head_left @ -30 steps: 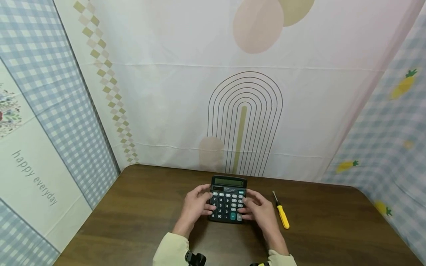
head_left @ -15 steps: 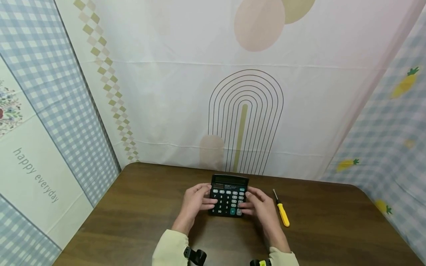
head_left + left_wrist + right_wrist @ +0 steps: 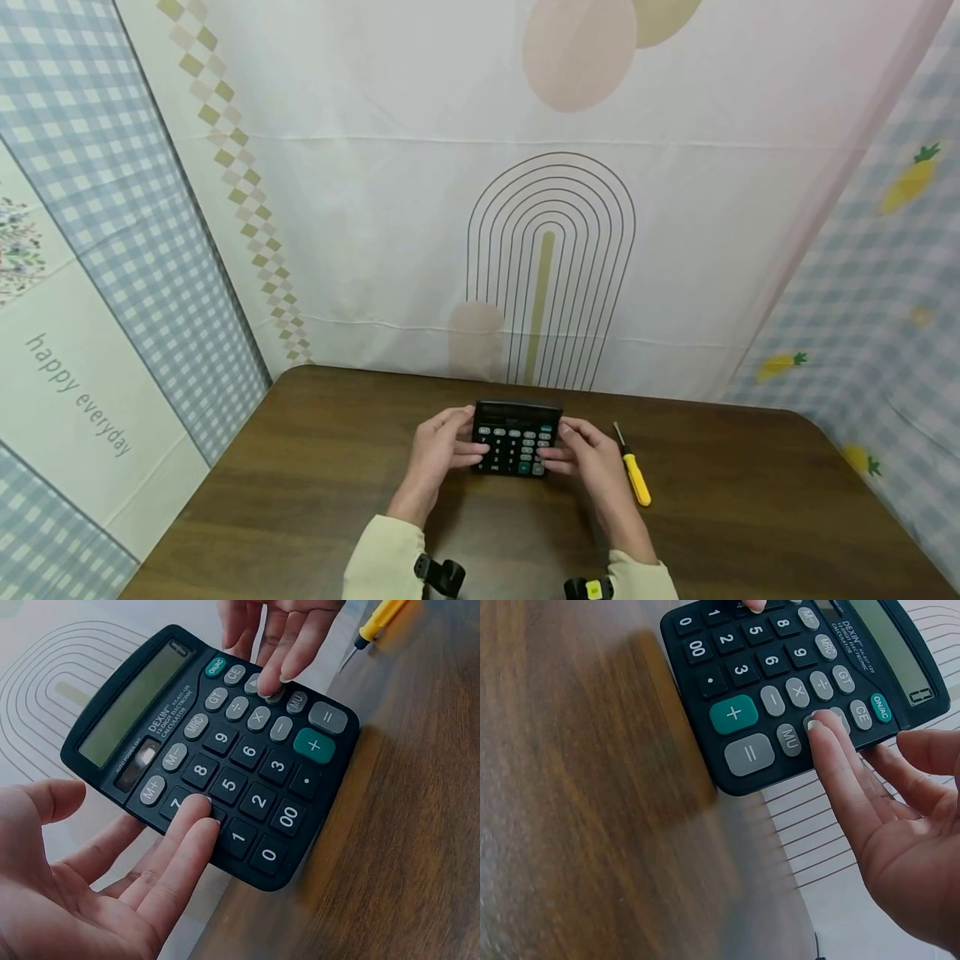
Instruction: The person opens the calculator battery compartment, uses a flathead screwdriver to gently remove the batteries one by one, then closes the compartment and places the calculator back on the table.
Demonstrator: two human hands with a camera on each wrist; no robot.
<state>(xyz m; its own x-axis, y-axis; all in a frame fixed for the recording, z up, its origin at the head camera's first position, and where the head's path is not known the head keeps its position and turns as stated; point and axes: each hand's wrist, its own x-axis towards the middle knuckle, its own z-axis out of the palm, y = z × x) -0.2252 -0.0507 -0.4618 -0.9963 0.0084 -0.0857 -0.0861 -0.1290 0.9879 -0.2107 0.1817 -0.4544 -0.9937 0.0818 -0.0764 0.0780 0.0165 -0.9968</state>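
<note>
A black calculator [image 3: 517, 442] is held up between both hands, its keys towards the head camera and its display at the top. My left hand [image 3: 437, 450] holds its left side, with two fingertips [image 3: 196, 806] over the number keys and other fingers behind the body. On the opposite side my right hand [image 3: 596, 462] grips it, two fingertips [image 3: 821, 724] lying over the grey keys by the edge. A single digit shows at one end of the display [image 3: 139, 701]. The left thumb [image 3: 64, 801] stands off the calculator's face.
A screwdriver [image 3: 633, 468] with a yellow handle lies on the brown wooden table [image 3: 750, 492], right of my right hand. Behind the table's far edge hangs a white patterned cloth [image 3: 375, 208]. Checked cloths [image 3: 877, 333] flank both sides.
The calculator has tilted, so its face looks shorter and its display darker in the head view. Its lower edge sits further up the view. The left thumb has come off its front.
</note>
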